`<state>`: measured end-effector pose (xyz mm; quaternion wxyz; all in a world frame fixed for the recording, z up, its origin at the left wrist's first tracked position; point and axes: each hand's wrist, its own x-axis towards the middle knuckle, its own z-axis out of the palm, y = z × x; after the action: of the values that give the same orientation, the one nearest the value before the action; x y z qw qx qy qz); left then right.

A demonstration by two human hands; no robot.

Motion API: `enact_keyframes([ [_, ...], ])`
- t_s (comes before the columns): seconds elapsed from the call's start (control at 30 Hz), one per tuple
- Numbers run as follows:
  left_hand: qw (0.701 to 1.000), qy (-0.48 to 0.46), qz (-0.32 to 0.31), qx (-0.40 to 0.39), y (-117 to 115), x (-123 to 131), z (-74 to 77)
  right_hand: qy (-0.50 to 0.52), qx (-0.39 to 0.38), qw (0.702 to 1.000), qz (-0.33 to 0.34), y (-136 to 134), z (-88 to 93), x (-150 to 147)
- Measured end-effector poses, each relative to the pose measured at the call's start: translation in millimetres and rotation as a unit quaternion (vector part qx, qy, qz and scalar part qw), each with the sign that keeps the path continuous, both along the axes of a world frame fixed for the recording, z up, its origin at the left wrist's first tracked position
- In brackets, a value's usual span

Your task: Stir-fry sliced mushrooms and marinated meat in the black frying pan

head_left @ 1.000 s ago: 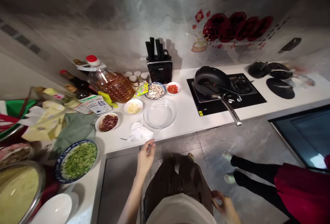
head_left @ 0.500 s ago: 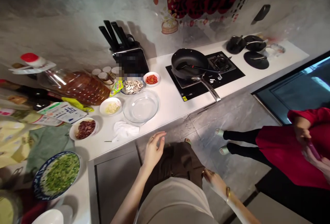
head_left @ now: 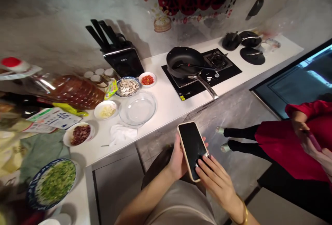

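In front of my body I have a smartphone (head_left: 192,142) with a dark screen and a pale case. My left hand (head_left: 177,161) is wrapped round it from the left, and its fingertips show past the phone's right edge. Across the lower right of the screen lie the stretched fingers of my right hand (head_left: 220,185); its thumb is hidden. A gold bracelet (head_left: 245,214) circles my right wrist. Beyond the phone runs the white counter (head_left: 168,107), with a clear glass dish (head_left: 137,109) and a crumpled white cloth (head_left: 123,134) near its edge.
A black frying pan (head_left: 185,61) rests on the gas hob (head_left: 190,90), its handle past the counter edge. Bowls of mushrooms (head_left: 128,86), red chillies (head_left: 147,80) and chopped greens (head_left: 55,183) stand left. A knife block (head_left: 124,62) is behind. At right, a person in red (head_left: 277,145) holds a phone.
My right hand has come up from beside my trousers, and a phone is now in front of me. My left hand has closed round it. The view has shifted slightly.
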<state>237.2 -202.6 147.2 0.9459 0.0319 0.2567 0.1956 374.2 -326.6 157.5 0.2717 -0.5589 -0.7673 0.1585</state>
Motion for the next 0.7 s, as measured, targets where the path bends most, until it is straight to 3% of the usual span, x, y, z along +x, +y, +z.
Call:
enact_keyframes([
  [0.1, 0.999, 0.004, 0.046, -0.009, 16, -10, 13.8, 0.064, 0.032, 0.995, -0.067, 14, -11.3, -25],
  [0.27, 0.991, 0.014, 0.128, 0.04, 24, -32, 13.8, 0.29, -0.073, 0.938, -0.172, 33, -11.8, -39],
  [0.37, 0.99, -0.009, 0.133, 0.048, 22, -40, 10.6, 0.408, -0.121, 0.892, -0.15, 45, -10.1, -46],
  [0.5, 0.995, -0.055, 0.073, 0.037, 19, -50, 7.1, 0.496, -0.18, 0.842, -0.115, 54, -6.4, -56],
  [0.7, 0.994, -0.088, 0.053, 0.035, 16, -56, 8.0, 0.516, -0.223, 0.822, -0.087, 53, -5.0, -61],
])
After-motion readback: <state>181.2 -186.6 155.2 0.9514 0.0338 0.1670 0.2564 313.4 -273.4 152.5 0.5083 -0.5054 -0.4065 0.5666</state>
